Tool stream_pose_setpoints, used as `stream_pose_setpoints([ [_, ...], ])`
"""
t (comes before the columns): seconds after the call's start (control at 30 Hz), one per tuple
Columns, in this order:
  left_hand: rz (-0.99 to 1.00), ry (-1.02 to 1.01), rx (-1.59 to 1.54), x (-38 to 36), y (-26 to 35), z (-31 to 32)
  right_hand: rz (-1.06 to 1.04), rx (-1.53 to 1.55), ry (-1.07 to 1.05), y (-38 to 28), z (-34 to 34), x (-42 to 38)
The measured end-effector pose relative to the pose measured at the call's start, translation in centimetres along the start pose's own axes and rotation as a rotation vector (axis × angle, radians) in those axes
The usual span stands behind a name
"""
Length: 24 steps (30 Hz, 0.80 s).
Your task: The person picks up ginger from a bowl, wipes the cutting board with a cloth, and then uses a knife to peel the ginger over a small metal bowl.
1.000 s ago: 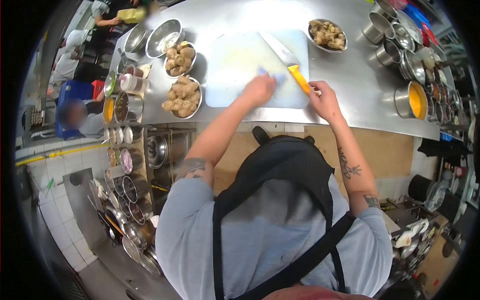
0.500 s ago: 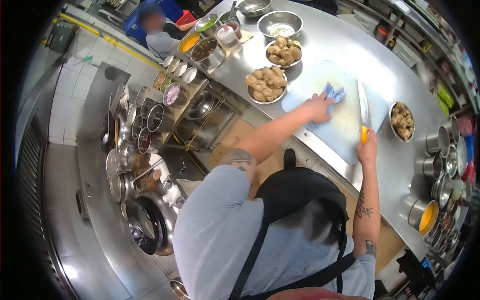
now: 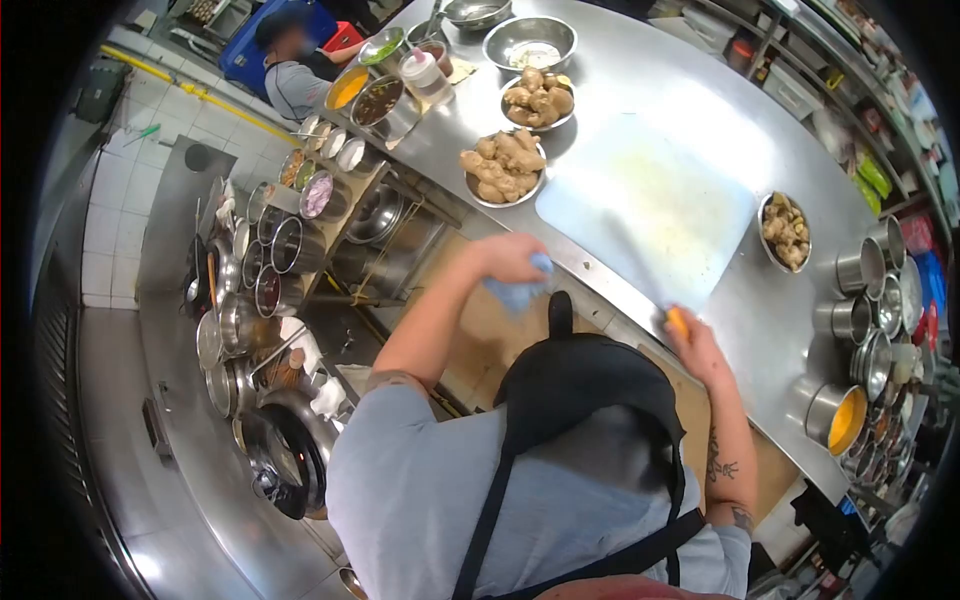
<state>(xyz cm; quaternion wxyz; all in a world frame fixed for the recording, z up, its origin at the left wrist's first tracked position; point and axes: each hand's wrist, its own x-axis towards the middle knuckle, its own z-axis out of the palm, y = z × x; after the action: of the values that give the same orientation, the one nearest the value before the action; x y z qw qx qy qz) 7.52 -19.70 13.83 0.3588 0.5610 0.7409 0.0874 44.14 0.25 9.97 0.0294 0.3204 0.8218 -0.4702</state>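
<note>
My left hand (image 3: 513, 258) is closed around a blue cloth (image 3: 518, 290), which hangs in the air off the counter's edge. My right hand (image 3: 702, 350) grips the orange handle of a knife (image 3: 679, 322). The knife's blade is smeared by motion and slants up and left over the pale blue cutting board (image 3: 650, 190). Two bowls of ginger root, a nearer one (image 3: 503, 168) and a farther one (image 3: 538, 100), stand left of the board. On its right is a bowl of smaller ginger pieces (image 3: 785, 232).
A steel bowl (image 3: 530, 45) stands at the back of the steel counter. Sauce pots and a squeeze bottle (image 3: 425, 77) line the left end. Steel pots, one with orange liquid (image 3: 847, 420), crowd the right end. Another person (image 3: 295, 85) is at the upper left.
My left hand has lifted the blue cloth off the board and drawn it back past the counter's edge. My right hand has pulled the knife toward me and turned its blade leftward.
</note>
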Motion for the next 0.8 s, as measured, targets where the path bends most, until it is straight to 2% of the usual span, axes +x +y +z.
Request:
stream_pose_setpoints([
  [0.03,-0.026,0.047,-0.054,-1.3,0.9,-2.4,-0.074,0.000,-0.147,-0.9,0.3,-0.8],
  [0.13,-0.017,0.284,-0.175,-3.5,4.1,-7.1,-0.194,-0.138,-0.272,-2.3,0.0,-1.4],
  [0.17,0.003,0.429,-0.168,-3.3,4.3,-7.2,-0.139,-0.072,-0.184,-2.2,-0.6,-1.6],
  [0.23,-0.063,0.474,-0.267,-2.9,6.4,-8.6,-0.056,0.055,-0.011,-2.1,-1.7,-1.3],
  [0.33,0.052,0.655,-0.194,-0.8,5.5,-8.4,-0.002,0.145,0.441,0.6,-1.1,1.1],
  [0.43,0.107,0.746,-0.196,2.1,5.8,-8.7,0.146,-0.079,0.197,-0.3,0.6,1.9],
  [0.47,0.109,0.753,-0.176,3.5,5.7,-8.8,0.032,-0.012,0.087,-1.3,0.8,1.1],
  [0.5,0.112,0.760,-0.156,5.2,5.4,-8.8,-0.147,-0.014,-0.004,0.4,1.7,0.9],
  [0.57,0.120,0.757,-0.136,8.6,4.7,-8.4,0.000,-0.121,-0.195,-4.0,0.4,-1.6],
  [0.67,0.078,0.713,-0.095,14.4,3.0,-7.5,0.004,0.092,0.038,-0.2,1.4,-4.0],
  [0.73,-0.026,0.643,-0.015,19.0,1.0,-5.9,0.178,0.226,0.170,0.6,1.1,-4.8],
  [0.77,-0.150,0.549,0.055,20.6,0.8,-5.1,0.268,0.297,0.238,0.8,1.2,-5.1],
  [0.8,-0.191,0.550,0.067,22.1,-0.1,-3.9,0.258,0.313,0.305,1.0,1.5,-5.2],
])
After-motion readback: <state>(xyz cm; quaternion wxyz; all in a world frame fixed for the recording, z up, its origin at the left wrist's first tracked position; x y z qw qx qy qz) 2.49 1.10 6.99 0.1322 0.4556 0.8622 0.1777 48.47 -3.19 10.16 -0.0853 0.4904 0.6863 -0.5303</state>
